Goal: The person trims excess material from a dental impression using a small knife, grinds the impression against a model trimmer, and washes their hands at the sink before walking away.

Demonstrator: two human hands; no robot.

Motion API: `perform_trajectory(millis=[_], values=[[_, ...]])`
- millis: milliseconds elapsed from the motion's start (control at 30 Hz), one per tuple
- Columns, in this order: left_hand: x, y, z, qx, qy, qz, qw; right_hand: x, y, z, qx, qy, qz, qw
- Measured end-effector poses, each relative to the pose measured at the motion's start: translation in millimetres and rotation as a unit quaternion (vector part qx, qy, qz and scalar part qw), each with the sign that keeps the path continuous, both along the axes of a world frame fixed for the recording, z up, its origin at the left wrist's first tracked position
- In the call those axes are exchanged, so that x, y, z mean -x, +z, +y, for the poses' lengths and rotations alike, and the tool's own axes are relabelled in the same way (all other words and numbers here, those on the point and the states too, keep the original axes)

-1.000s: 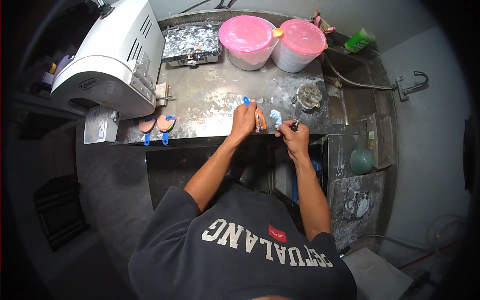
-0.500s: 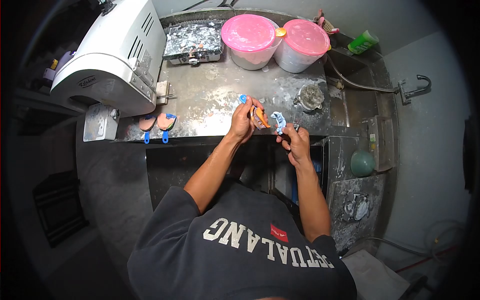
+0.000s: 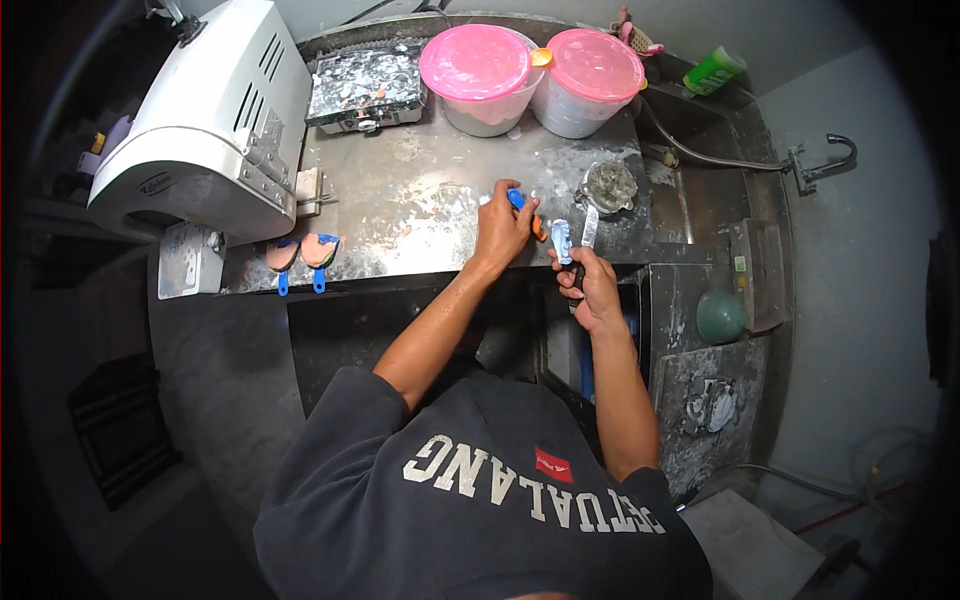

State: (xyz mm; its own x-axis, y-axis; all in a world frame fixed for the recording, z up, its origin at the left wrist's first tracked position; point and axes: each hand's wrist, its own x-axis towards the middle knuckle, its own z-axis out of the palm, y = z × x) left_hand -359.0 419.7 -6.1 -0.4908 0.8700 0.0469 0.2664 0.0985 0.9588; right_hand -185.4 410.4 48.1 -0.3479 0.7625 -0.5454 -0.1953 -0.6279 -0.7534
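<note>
Machine: the white machine (image 3: 200, 130) stands at the counter's (image 3: 395, 205) left end.
Pink trays: two pink-filled trays (image 3: 320, 250) lie side by side at the front edge, blue handles jutting over it.
Box: a stained box (image 3: 365, 90) sits farther back, beside the tubs (image 3: 476, 65) with pink lids.
Left hand: the left hand (image 3: 504, 226) is above the counter, fingers closed around the blue handle of an orange-filled tray (image 3: 540, 229).
Mould: the pale blue mould (image 3: 562, 242) is just beside that tray, upright, its lower end pinched in the right hand's (image 3: 594, 288) fingers.
Knife: the same hand grips a knife (image 3: 590, 228), blade pointing away from the body.
Lump: a grey lump (image 3: 610, 187) rests near the blade tip.
Bottle: a green bottle (image 3: 715, 70) is at back right.
</note>
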Motion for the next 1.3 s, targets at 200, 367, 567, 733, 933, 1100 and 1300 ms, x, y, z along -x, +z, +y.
perform_trajectory(millis=[200, 367, 567, 733, 933, 1100, 1300], values=[[9.2, -8.8, -7.7, 0.044, 0.016, 0.280, 0.959, -4.3, 2.3, 1.1, -0.023, 0.007, -0.040, 0.999], [20.4, 26.8, -23.1, -0.098, -0.161, -0.023, 0.982, -0.2, 3.3, 2.4, -0.058, 0.027, -0.086, 0.994], [23.7, 44.9, -39.7, -0.066, -0.288, -0.163, 0.941, 5.1, 5.5, 4.2, -0.096, 0.085, -0.129, 0.983], [31.8, 32.0, -45.5, -0.074, -0.228, -0.163, 0.957, 7.1, 19.0, 8.3, -0.142, 0.069, -0.142, 0.977], [34.7, 39.8, -56.2, -0.063, -0.189, -0.358, 0.912, -26.7, -30.0, 32.1, -0.474, 0.152, -0.504, 0.706], [26.9, 50.6, -59.1, -0.109, -0.159, -0.398, 0.897, -43.9, -50.1, 55.9, -0.547, 0.164, -0.480, 0.666], [14.9, 58.3, -45.1, -0.179, -0.144, -0.349, 0.908, -45.0, -47.7, 81.8, -0.588, 0.161, -0.468, 0.640]])
